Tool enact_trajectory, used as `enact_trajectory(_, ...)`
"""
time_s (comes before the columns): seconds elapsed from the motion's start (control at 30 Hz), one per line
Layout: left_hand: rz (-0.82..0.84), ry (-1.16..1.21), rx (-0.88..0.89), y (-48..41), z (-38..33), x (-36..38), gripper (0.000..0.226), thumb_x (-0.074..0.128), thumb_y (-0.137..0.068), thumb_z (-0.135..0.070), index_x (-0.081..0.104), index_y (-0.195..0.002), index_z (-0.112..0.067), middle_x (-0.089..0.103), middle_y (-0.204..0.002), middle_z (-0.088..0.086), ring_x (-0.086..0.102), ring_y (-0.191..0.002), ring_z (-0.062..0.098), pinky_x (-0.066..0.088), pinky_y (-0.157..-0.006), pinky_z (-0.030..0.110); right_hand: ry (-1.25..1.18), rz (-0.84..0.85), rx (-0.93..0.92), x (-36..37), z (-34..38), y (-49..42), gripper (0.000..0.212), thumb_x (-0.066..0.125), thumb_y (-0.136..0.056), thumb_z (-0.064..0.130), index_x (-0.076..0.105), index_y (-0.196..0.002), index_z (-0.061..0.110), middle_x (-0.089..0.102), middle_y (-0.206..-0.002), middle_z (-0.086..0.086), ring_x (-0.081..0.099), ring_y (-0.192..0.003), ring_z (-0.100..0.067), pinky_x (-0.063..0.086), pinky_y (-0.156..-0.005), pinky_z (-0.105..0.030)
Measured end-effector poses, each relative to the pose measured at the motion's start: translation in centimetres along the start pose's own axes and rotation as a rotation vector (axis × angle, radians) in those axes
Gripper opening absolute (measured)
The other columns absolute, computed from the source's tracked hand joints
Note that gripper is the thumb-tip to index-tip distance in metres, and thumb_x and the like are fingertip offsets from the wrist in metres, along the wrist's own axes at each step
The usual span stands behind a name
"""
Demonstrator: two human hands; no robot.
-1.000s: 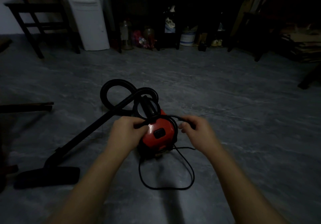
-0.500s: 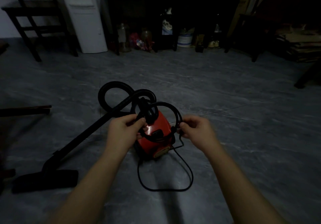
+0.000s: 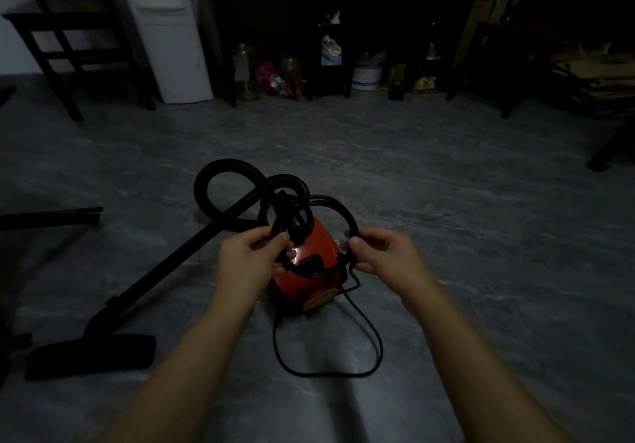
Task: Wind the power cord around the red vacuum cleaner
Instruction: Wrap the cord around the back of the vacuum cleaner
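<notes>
A small red vacuum cleaner [image 3: 318, 264] stands on the grey floor in the middle of the view. The black power cord [image 3: 338, 207] is gathered into a coil of several loops above its top. My left hand [image 3: 247, 258] pinches the left side of the coil, beside the hose joint. My right hand [image 3: 381, 255] pinches the right side. One slack loop of the cord [image 3: 372, 343] lies on the floor in front of the vacuum, between my forearms.
The black hose [image 3: 226, 171] curls behind the vacuum, and its wand runs left to a floor nozzle [image 3: 92, 355]. A dark chair [image 3: 68, 30], a white appliance [image 3: 171, 30] and a dark cabinet with clutter [image 3: 343, 57] line the far wall. A dark bar [image 3: 51, 215] lies at left.
The coil has been lifted from flat across the vacuum's top to a taller ring above it. Both hands stay on its sides; the floor loop is much the same.
</notes>
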State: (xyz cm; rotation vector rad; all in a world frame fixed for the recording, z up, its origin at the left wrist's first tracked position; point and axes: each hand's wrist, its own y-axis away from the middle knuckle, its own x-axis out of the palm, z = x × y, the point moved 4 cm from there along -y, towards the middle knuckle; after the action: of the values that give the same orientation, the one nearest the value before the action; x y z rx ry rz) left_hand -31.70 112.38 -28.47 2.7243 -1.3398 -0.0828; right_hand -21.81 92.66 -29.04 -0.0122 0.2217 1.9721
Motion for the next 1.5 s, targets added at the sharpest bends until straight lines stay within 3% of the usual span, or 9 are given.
enact_trajectory(0.23,0.126,-0.114,0.015,0.0,-0.1,0.7,0.005,0.072,-0.085,-0.007,0.071,-0.089,-0.011,0.076,-0.078,0.008,0.074,-0.068,0.019,0.060,-0.059,0.032,0.185,-0.045,-0.096,-0.5,0.3,-0.1,0.022,0.062,-0.095,0.009,0.071,-0.086,0.028,0.075,-0.082,0.005,0.072,-0.078,-0.008,0.054,-0.061,-0.013)
enact_trajectory(0.4,0.225,-0.190,0.023,0.0,-0.5,0.7,0.021,0.075,-0.084,-0.013,0.070,-0.101,-0.023,0.074,-0.066,-0.003,0.070,-0.059,0.005,0.048,-0.049,0.013,0.343,-0.025,-0.152,-0.8,0.3,-0.1,0.027,0.062,-0.094,0.009,0.071,-0.086,0.034,0.074,-0.079,0.011,0.073,-0.080,-0.005,0.059,-0.073,-0.025)
enact_trajectory(0.53,0.358,-0.281,-0.006,0.1,-0.2,0.8,0.019,0.077,-0.082,-0.014,0.074,-0.098,-0.023,0.075,-0.073,0.002,0.071,-0.064,0.008,0.051,-0.050,0.019,0.500,0.012,-0.216,-0.6,0.6,0.2,0.022,0.064,-0.093,0.013,0.075,-0.102,0.030,0.066,-0.070,0.033,0.062,-0.073,0.017,0.045,-0.060,-0.003)
enact_trajectory(0.73,0.289,-0.395,0.110,0.0,-0.3,0.8,0.020,0.074,-0.085,-0.010,0.076,-0.085,-0.030,0.076,-0.073,-0.003,0.072,-0.067,0.006,0.053,-0.056,0.017,0.467,0.012,-0.199,-0.3,0.3,-0.1,0.013,0.067,-0.091,0.016,0.075,-0.096,0.025,0.068,-0.068,0.019,0.062,-0.060,0.010,0.043,-0.054,-0.008)
enact_trajectory(0.97,0.138,-0.366,0.187,-0.4,-0.7,-0.1,0.018,0.073,-0.084,-0.009,0.079,-0.097,-0.021,0.077,-0.080,-0.003,0.073,-0.076,0.012,0.058,-0.073,0.031,0.434,0.016,-0.084,-0.9,-0.6,-0.5,0.023,0.067,-0.092,0.017,0.072,-0.114,0.012,0.074,-0.108,-0.001,0.069,-0.102,-0.013,0.055,-0.096,-0.037)
enact_trajectory(1.13,0.102,-0.340,0.222,-0.3,-0.7,-0.2,0.021,0.072,-0.085,-0.010,0.078,-0.099,-0.024,0.077,-0.083,-0.009,0.072,-0.077,0.006,0.059,-0.078,0.035,0.490,0.047,-0.104,-0.6,-0.8,-0.5,0.013,0.063,-0.094,0.019,0.071,-0.098,0.010,0.073,-0.092,-0.008,0.069,-0.088,-0.021,0.056,-0.082,-0.039)
enact_trajectory(1.27,0.085,-0.334,0.267,-0.4,-0.7,-0.1,0.023,0.072,-0.086,-0.012,0.078,-0.105,-0.023,0.078,-0.092,-0.010,0.073,-0.085,0.005,0.057,-0.083,0.027,0.456,0.101,-0.076,-0.4,-1.2,-0.6,0.015,0.061,-0.096,0.026,0.068,-0.087,0.016,0.069,-0.075,0.007,0.064,-0.070,-0.003,0.049,-0.067,-0.023)
enact_trajectory(1.4,0.103,-0.331,0.286,-0.3,-0.5,0.2,0.023,0.071,-0.086,-0.009,0.078,-0.106,-0.019,0.078,-0.093,-0.009,0.073,-0.084,0.003,0.057,-0.079,0.021,0.373,0.186,-0.015,0.1,-1.7,-0.7,0.012,0.060,-0.096,0.031,0.067,-0.088,0.027,0.073,-0.085,0.009,0.069,-0.081,-0.002,0.052,-0.077,-0.025)
enact_trajectory(1.5,0.112,-0.295,0.248,-0.4,-0.3,0.3,0.022,0.071,-0.087,-0.008,0.078,-0.105,-0.018,0.077,-0.091,-0.007,0.071,-0.079,0.000,0.052,-0.068,0.011,0.369,0.167,0.027,0.0,-2.3,-0.8,0.010,0.065,-0.093,0.030,0.060,-0.099,0.023,0.069,-0.085,0.004,0.064,-0.073,-0.005,0.048,-0.069,-0.024)
